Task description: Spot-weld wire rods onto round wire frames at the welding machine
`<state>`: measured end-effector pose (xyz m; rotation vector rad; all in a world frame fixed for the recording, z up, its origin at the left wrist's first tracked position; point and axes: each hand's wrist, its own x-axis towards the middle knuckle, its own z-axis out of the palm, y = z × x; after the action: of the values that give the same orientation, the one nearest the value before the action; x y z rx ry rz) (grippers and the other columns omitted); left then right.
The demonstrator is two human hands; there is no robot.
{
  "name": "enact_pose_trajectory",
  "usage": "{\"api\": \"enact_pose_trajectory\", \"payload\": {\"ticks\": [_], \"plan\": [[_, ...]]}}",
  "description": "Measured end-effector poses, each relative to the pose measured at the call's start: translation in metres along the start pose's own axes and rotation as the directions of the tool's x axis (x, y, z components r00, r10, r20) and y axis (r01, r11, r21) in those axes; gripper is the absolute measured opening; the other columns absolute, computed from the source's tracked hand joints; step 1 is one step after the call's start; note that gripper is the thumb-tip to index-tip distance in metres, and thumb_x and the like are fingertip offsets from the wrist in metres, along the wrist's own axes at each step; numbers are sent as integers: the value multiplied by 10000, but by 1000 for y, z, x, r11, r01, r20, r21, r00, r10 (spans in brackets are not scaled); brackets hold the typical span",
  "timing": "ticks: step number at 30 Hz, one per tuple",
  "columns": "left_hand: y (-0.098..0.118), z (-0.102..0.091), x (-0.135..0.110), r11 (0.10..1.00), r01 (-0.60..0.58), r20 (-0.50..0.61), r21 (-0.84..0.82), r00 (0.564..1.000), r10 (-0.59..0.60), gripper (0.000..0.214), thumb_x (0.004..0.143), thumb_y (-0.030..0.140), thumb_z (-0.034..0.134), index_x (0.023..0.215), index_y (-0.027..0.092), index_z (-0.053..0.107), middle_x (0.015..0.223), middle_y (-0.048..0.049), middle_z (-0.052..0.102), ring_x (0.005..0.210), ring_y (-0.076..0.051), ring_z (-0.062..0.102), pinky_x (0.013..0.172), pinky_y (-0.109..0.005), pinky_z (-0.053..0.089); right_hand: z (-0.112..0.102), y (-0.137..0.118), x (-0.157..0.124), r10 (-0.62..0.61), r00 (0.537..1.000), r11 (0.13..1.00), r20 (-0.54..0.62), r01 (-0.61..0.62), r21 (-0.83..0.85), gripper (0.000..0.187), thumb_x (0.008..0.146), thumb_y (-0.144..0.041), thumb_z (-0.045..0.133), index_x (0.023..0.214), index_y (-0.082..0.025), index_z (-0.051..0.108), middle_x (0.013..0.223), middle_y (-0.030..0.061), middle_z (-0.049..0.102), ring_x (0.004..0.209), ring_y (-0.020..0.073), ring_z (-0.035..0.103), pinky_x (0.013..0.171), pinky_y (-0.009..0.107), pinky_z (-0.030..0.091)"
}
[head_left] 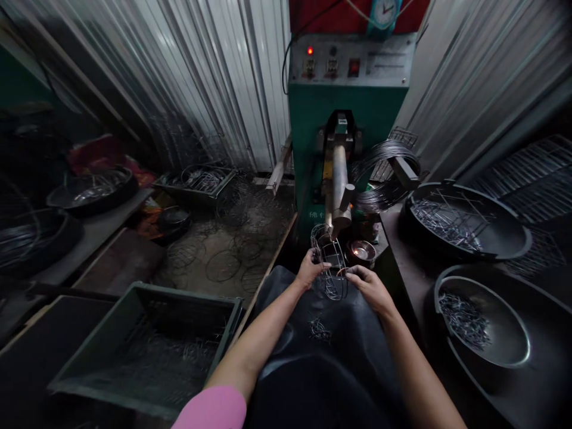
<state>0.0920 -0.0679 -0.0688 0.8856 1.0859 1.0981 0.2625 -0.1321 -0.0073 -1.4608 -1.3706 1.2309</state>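
A small wire basket [336,288] is held up under the tip of a spot welding machine's arm [340,179]. My left hand [311,268] is closed around the basket's left side, thumb across the wires. On the right, my right hand [367,285] pinches at the basket's edge; a thin piece seems to be between the fingertips, too small to name. The basket's upper end meets the electrode tip [329,233]. Below, on the dark apron [286,333] over my lap, lies a little heap of short wire pieces [320,331].
At right, a black pan [513,229] and a metal bowl [513,336] hold short wire pieces. A wire coil [379,173] hangs beside the green machine [308,131]. A green crate [89,363] stands at lower left. Wire rings [223,265] lie on the floor.
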Motion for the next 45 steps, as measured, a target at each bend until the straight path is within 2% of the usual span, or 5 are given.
{"api": "enact_pose_trajectory", "payload": {"ticks": [6,26,30,36,45], "plan": [[12,1,8,988,145,7,-50,989,-144,584,500,279,769,984,199,452,727,35,518,611,-100,519,536,-219,424,7,-10,25,-70,995,998,-68,69,-16,253,719,-443,587,731,-190,588,686,4,588,666,158,522,621,274,440],[23,0,20,962,270,-4,37,963,-270,429,587,383,715,908,187,507,657,40,458,544,-79,437,497,-228,432,16,-17,42,-58,986,997,-157,64,31,261,712,-453,582,748,-195,597,643,2,587,639,165,544,603,290,452],[19,-9,11,972,237,117,-4,965,-235,466,623,420,708,991,188,540,780,2,511,624,-85,481,533,-218,449,10,-7,25,-19,993,997,-112,27,66,327,704,-461,604,877,-185,627,777,25,638,720,171,568,640,283,450],[7,-12,1,967,218,156,-130,968,-197,494,563,326,767,960,161,524,816,-19,526,661,-100,495,569,-277,505,5,7,-2,8,1000,1000,-30,-7,20,245,713,-432,606,754,-191,600,699,-6,596,671,150,527,624,263,422],[19,-6,16,938,318,107,-138,946,-305,331,638,390,702,764,131,539,696,-15,491,571,-104,487,509,-292,496,13,-9,35,-79,991,996,-110,81,21,249,711,-434,578,759,-189,578,665,-7,555,637,146,504,600,273,425]]}}
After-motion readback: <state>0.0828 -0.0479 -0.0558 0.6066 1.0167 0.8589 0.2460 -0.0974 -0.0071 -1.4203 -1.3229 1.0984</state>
